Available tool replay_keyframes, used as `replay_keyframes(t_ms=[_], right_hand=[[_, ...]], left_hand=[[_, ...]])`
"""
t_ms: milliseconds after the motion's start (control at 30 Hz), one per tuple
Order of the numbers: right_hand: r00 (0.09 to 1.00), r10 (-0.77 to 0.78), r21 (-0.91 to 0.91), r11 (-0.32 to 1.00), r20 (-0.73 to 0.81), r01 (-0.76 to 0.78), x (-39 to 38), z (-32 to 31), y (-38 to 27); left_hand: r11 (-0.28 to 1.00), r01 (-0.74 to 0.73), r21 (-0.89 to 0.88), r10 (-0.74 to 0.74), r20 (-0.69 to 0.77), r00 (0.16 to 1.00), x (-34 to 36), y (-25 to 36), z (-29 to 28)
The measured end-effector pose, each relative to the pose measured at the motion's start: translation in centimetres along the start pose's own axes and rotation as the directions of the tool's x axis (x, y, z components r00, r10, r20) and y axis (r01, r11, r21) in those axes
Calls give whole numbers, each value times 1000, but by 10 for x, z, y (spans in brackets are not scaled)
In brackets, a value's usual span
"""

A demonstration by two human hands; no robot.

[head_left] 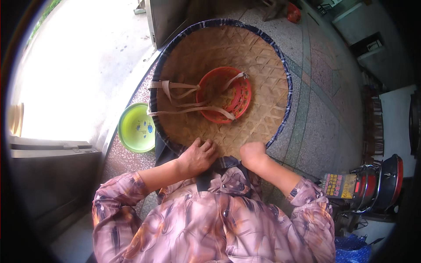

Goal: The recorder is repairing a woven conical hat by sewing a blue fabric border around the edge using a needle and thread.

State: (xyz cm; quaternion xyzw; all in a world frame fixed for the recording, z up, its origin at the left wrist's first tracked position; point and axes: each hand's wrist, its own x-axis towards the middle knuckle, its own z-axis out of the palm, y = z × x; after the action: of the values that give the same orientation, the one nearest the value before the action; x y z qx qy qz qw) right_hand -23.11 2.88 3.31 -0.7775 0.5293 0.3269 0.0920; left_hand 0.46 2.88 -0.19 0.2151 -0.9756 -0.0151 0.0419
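Both hands were on the near rim of the woven bamboo hat [258,57], which was turned inside up. The left hand [198,157] lay spread over the weave, fingers flat and pressing on the edge. The right hand [253,153] was curled shut around the dark cloth rim, thumb hidden. Inside sat the red plastic headband [224,94], with pale straps [184,110] trailing loose across to the left edge. Just beside that edge lay a green basin [137,128] on the speckled floor [324,114]. My worry: with only the near rim held, the far side could tip, and those slack straps could snag the fingers.
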Motion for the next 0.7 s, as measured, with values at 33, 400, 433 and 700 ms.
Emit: replay_keyframes(t_ms=[33,400,433,700], right_hand=[[1000,8,14,1000,-8,-8,0,-3,1],[813,33,239,962,-581,132,10,14,22],[918,170,684,717,-359,135,15,4,23],[991,-73,717,-697,-108,27,15,-76,48]], left_hand=[[1000,9,11,-8,-46,999,-1,0,1],[998,23,-63,-23,-8,1000,-4,0,5],[998,35,-56,-35,0,999,-4,0,4],[974,60,-218,-12,215,976,21,-12,-31]])
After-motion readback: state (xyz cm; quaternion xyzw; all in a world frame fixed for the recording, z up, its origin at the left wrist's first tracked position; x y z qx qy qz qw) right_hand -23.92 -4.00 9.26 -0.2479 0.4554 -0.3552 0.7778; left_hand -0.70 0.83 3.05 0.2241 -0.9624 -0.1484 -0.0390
